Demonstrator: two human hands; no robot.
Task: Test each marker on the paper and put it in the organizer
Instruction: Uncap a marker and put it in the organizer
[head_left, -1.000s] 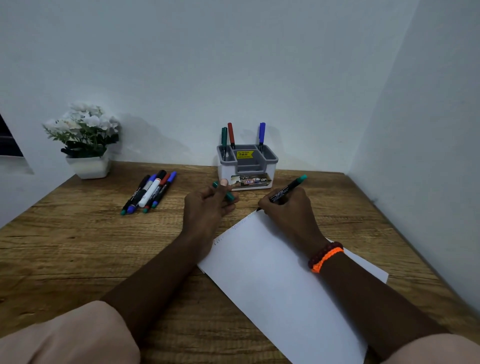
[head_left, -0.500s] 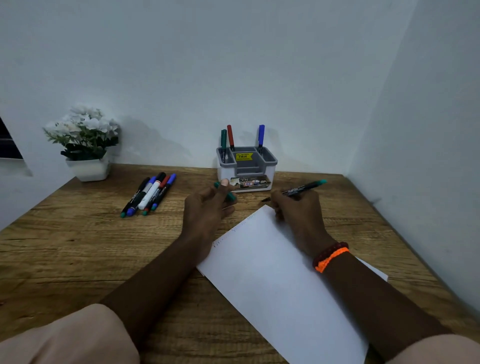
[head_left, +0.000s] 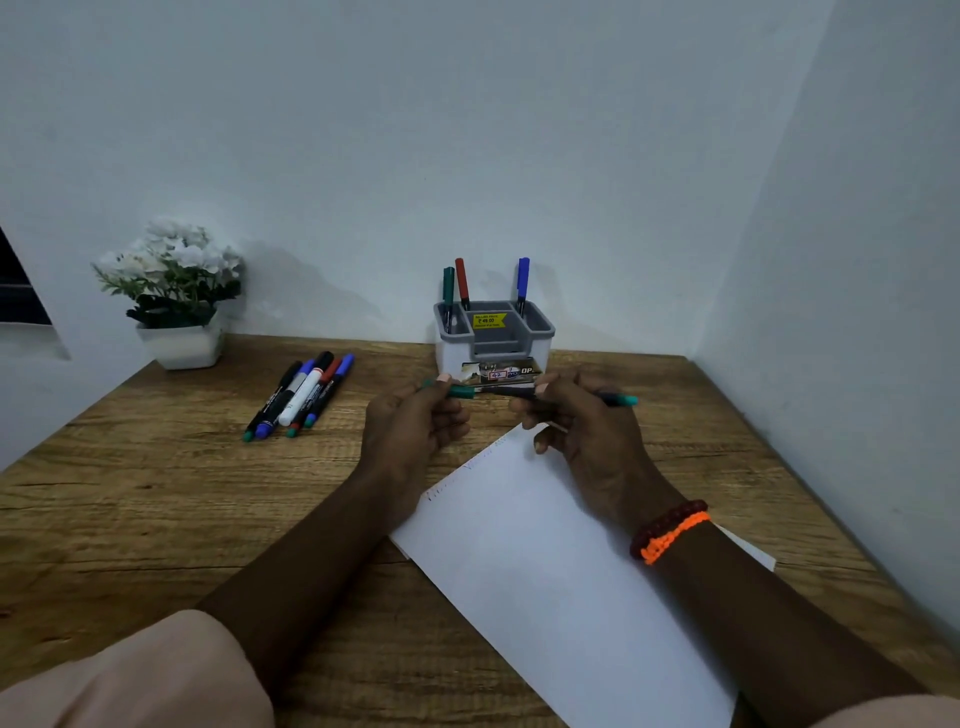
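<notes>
My right hand (head_left: 582, 426) grips a green marker (head_left: 618, 399) held level above the table, its tip pointing left. My left hand (head_left: 415, 426) pinches the marker's green cap (head_left: 460, 391) just left of that tip, with a small gap between them. Both hands hover in front of the grey and white organizer (head_left: 493, 338), which holds a green, a red and a blue marker upright. The white paper (head_left: 545, 561) lies slanted under my hands, with small coloured marks along its upper left edge. Several loose markers (head_left: 301, 395) lie in a row to the left.
A white pot of white flowers (head_left: 176, 296) stands at the back left corner of the wooden table (head_left: 156, 493). White walls close the back and the right side. An orange and dark bead bracelet sits on my right wrist.
My right hand lifted the marker off the paper and turned it level. It moved left toward the cap in my left hand, which rose a little.
</notes>
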